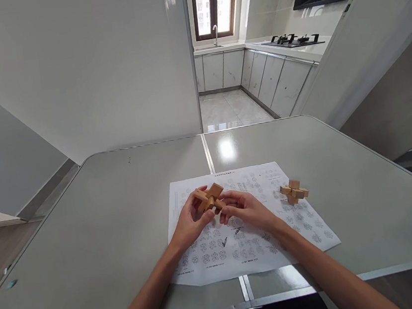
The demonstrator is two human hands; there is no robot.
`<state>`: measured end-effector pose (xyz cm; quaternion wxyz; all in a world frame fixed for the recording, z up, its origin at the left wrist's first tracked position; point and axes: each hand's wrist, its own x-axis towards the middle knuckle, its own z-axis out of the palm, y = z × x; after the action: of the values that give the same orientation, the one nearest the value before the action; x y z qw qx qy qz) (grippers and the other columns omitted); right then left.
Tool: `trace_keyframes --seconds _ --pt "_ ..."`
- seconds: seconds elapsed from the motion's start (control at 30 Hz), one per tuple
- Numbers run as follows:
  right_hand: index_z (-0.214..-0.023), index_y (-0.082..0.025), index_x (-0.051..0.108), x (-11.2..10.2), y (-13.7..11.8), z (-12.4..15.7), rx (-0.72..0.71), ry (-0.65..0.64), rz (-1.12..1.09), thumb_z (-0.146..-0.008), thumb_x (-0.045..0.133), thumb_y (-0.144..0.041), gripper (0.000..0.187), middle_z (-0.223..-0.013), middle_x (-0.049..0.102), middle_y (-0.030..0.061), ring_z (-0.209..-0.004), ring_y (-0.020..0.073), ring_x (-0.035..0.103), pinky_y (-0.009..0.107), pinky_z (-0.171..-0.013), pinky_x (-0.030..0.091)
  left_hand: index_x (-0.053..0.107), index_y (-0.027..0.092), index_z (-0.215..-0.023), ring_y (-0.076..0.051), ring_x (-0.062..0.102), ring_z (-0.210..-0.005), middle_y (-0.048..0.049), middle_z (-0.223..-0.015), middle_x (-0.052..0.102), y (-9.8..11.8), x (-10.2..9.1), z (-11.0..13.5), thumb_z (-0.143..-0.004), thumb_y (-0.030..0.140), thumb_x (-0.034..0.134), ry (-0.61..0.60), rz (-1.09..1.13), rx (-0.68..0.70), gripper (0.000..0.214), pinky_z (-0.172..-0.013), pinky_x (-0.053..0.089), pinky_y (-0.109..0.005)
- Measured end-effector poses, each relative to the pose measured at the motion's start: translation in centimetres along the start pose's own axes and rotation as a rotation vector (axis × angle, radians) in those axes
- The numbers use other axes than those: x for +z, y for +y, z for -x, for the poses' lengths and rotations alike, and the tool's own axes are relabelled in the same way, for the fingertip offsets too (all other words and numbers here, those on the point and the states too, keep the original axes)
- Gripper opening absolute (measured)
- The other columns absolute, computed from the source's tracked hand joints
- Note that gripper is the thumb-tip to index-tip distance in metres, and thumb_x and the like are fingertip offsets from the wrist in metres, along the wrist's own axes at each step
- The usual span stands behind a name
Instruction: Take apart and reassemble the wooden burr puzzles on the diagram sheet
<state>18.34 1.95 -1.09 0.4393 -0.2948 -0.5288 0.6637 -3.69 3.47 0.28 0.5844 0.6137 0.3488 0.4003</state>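
A wooden burr puzzle (211, 197) of interlocking blocks is held just above a printed sheet. My left hand (190, 221) grips its left side, thumb in front and fingers behind. From the right, my right hand (245, 208) pinches a block end of the same puzzle between thumb and fingers. Under both hands lies the white instruction sheet (220, 271), covered with rows of small line drawings. A second wooden burr puzzle (293, 192), cross-shaped, rests on the sheet's right edge, apart from my hands.
The grey-green folding table (119, 245) has a metal seam (207, 154) down its middle. A small teal object (12, 283) lies near its left edge. Beyond are a white wall panel (124, 74) and a kitchen with a gas stove (295, 39) and tap (216, 34).
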Motion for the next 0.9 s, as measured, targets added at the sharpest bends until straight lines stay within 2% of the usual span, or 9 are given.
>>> trace_keyframes --seconds 0.13,0.3,0.37,0.43,0.57,0.77,0.9 --pt "-0.120 -0.019 0.070 -0.07 -0.07 0.11 -0.007 0.087 0.000 -0.095 0.076 -0.045 0.036 -0.089 0.078 0.0046 -0.067 0.0168 0.074 0.034 -0.067 0.063 0.054 0.020 -0.145 -0.034 0.064 -0.127 -0.0176 -0.144 0.063 0.33 -0.12 0.09 -0.088 0.069 0.072 0.030 -0.020 -0.023 0.078 -0.107 0.052 -0.045" --pt "-0.103 -0.020 0.072 -0.14 -0.20 0.25 -0.007 0.128 -0.010 -0.095 0.075 -0.045 0.026 -0.089 0.078 0.0052 -0.067 0.0163 0.073 0.034 -0.067 0.061 0.059 0.023 -0.142 -0.030 0.064 -0.126 -0.0144 -0.144 0.064 0.74 0.27 0.09 -0.093 0.060 0.071 0.019 -0.066 -0.057 0.063 -0.106 0.052 -0.041" --pt "-0.102 -0.021 0.071 -0.17 -0.22 0.27 -0.007 0.133 -0.007 -0.096 0.074 -0.043 0.024 -0.088 0.077 0.0044 -0.068 0.0160 0.072 0.033 -0.068 0.061 0.063 0.023 -0.137 -0.028 0.066 -0.120 -0.0124 -0.136 0.069 0.70 0.51 0.03 -0.098 0.062 0.062 0.019 -0.129 -0.082 0.055 -0.102 0.052 -0.040" --pt "-0.104 -0.022 0.071 -0.18 -0.24 0.29 -0.013 0.140 0.000 -0.096 0.074 -0.042 0.022 -0.085 0.075 0.0026 -0.067 0.0157 0.071 0.033 -0.067 0.060 0.066 0.023 -0.134 -0.026 0.068 -0.111 -0.0097 -0.120 0.074 0.62 0.70 -0.01 -0.102 0.062 0.054 0.027 -0.187 -0.105 0.052 -0.098 0.053 -0.039" --pt "-0.107 -0.022 0.069 -0.10 -0.23 0.28 -0.039 0.144 0.044 -0.096 0.074 -0.043 0.023 -0.080 0.072 -0.0002 -0.063 0.0133 0.065 0.031 -0.065 0.056 0.068 0.024 -0.127 -0.022 0.066 -0.096 -0.0052 -0.102 0.072 0.38 0.79 -0.08 -0.101 0.064 0.054 0.085 -0.228 -0.112 0.051 -0.086 0.053 -0.033" --pt "-0.102 -0.022 0.066 0.22 -0.19 0.25 -0.022 0.144 0.113 -0.096 0.074 -0.048 0.028 -0.074 0.066 -0.0031 -0.053 0.0098 0.057 0.023 -0.046 0.046 0.070 0.023 -0.117 -0.019 0.064 -0.091 -0.0038 -0.101 0.066 -0.16 0.53 -0.34 -0.098 0.073 0.051 0.279 -0.072 -0.161 0.057 -0.077 0.053 -0.027" --pt "-0.100 -0.022 0.062 0.33 -0.11 0.30 0.000 0.116 0.149 -0.098 0.071 -0.049 0.029 -0.069 0.066 -0.0047 -0.046 0.0082 0.055 0.021 -0.043 0.046 0.067 0.020 -0.122 -0.021 0.066 -0.093 -0.0069 -0.109 0.065 -0.21 0.45 -0.47 -0.097 0.074 0.053 0.327 0.091 -0.208 0.061 -0.072 0.053 -0.027"
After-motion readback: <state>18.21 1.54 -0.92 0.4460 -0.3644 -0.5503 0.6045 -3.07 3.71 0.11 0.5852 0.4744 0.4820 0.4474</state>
